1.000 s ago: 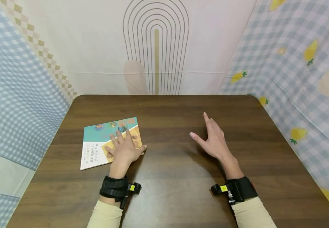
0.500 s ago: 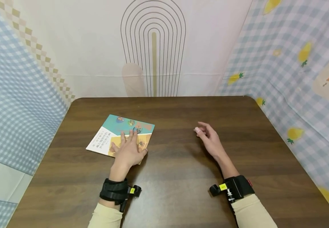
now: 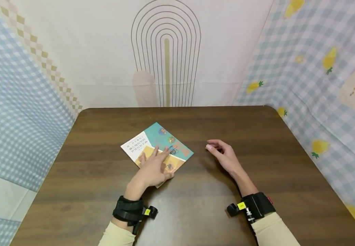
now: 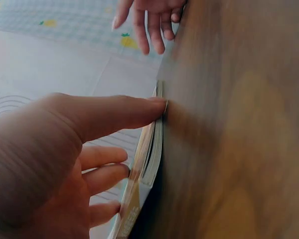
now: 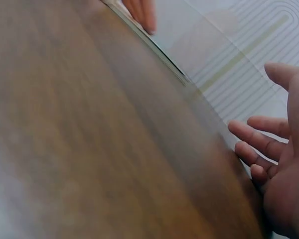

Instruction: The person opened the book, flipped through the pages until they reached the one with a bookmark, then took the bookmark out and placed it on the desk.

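Note:
A thin book (image 3: 159,135) with a teal, white and yellow cover lies turned at an angle on the brown table. My left hand (image 3: 151,171) rests on its yellow part, the fingers spread and mostly straight over the cover. At the near edge, the left thumb (image 4: 124,114) touches the side of the pages in the left wrist view. Part of the cover is hidden under this hand. To the right of the book is my right hand (image 3: 226,159), its fingers loosely bent and nothing in them.
The wooden table (image 3: 103,212) has rounded far corners. Behind it hangs a pale cloth (image 3: 103,51) with an arch pattern. Blue checked cloths stand at both sides, the right one (image 3: 306,89) printed with yellow fruit.
Under my left hand the book has turned clockwise and slid right, towards the middle. My right hand has bent its fingers from a straighter pose and stayed near the same spot.

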Available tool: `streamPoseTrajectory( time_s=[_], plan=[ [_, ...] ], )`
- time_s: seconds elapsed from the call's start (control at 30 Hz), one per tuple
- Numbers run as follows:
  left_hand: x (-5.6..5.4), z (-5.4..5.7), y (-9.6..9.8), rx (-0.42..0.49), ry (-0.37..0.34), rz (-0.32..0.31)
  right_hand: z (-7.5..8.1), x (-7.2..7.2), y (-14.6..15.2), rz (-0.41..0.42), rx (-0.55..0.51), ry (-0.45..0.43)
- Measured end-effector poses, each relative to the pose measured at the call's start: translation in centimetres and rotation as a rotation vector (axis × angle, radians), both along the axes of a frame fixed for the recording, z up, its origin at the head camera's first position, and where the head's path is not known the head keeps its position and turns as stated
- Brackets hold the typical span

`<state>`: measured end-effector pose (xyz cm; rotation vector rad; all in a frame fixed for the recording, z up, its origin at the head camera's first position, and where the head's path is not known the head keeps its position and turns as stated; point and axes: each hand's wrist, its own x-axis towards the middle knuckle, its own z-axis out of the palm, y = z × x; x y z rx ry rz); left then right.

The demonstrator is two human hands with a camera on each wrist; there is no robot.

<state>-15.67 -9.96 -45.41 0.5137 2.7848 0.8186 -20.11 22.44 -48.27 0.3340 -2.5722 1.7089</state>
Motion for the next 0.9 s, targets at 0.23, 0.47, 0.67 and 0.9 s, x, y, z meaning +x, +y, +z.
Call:
streamPoseTrajectory(
  time_s=[0.23, 0.47, 0.67, 0.9],
  plan=[
    [0.5, -0.9, -0.3, 0.059, -0.011, -0.059, -0.4, 0.2, -0.7, 0.009, 0.026, 0.025],
    [0.6, -1.7, -0.4, 0.076, 0.02, -0.126, -0.7, 0.5, -0.7, 0.033, 0.061, 0.006],
    [0.1, -1.1, 0.5, 0.117, 0.021, -0.188, -0.2, 0.1, -0.5, 0.014, 0.075, 0.013],
    [0.0, -0.9, 1.5, 0.102, -0.03, -0.216, -0.4, 0.3, -0.2, 0.03, 0.131, 0.003]
  ],
)
